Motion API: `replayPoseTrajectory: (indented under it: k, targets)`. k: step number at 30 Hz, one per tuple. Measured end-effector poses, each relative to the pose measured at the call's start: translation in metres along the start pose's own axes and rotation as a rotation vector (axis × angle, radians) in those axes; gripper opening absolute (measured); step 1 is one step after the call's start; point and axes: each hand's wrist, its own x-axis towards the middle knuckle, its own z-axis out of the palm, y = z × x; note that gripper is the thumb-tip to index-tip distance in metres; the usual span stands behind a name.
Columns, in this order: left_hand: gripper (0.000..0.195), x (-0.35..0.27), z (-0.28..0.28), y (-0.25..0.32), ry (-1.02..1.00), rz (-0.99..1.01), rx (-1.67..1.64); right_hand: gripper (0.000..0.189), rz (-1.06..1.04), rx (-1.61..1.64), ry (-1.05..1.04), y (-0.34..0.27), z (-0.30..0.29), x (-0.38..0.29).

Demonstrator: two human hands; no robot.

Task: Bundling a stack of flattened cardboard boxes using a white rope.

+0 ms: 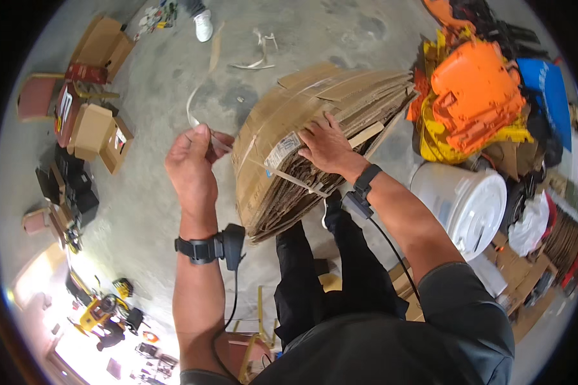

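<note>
A thick bundle of flattened cardboard boxes (pixel 289 110) stands on the floor before my legs, its layered edges facing me. Pale flat strapping (pixel 294 179) crosses the bundle's near end. My left hand (pixel 195 151), left of the bundle, pinches that strap between thumb and fingers, and the strap's loose end (pixel 190 103) curls up beyond it. My right hand (pixel 328 144) rests on the bundle's upper face with fingers spread, beside a white printed label (pixel 283 151). Part of the strap behind the cardboard is hidden.
Orange plastic shells (pixel 479 91) over yellow ones are heaped at the right, above a lidded white bucket (pixel 479 209). Open cardboard boxes (pixel 94 132) and chairs stand at the left. Strap scraps (pixel 260 60) lie on the concrete floor, near another person's white shoe (pixel 203 25).
</note>
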Motion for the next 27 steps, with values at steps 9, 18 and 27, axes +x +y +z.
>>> replayPoseTrajectory:
  k: [9, 18, 27]
  targets:
    - [0.016, -0.089, 0.049, -0.048, -0.329, -0.277, -0.077, 0.047, 0.180, -0.056, -0.093, -0.004, 0.027, -0.110]
    - [0.025, -0.192, 0.068, -0.092, -0.817, -0.441, 0.046, 0.033, 0.977, 0.515, 0.275, -0.063, 0.042, -0.251]
    - [0.026, -0.195, 0.113, -0.127, -0.983, -0.466, 0.030, 0.027, 1.352, 1.098, 0.436, -0.245, 0.155, -0.388]
